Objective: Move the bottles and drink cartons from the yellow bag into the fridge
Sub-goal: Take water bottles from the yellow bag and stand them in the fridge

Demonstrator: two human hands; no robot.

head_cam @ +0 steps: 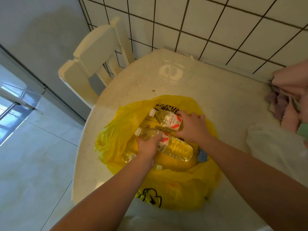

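Observation:
An open yellow plastic bag (116,134) lies on a pale round table (208,90). Inside it lie clear bottles of yellowish drink with white caps and red-and-white labels. My left hand (147,145) grips the nearer bottle (178,149) around its upper part. My right hand (191,126) grips the farther bottle (164,118) at its lower half. A third bottle (129,156) shows partly under my left hand. Something blue (202,155) peeks out deeper in the bag; I cannot tell what it is.
A cream wooden chair (93,59) stands at the table's far left edge, against a white tiled wall (216,22). Pink and white cloths (286,105) lie at the table's right. A pale appliance door (20,94) with a handle is at the left, above a light tiled floor (36,164).

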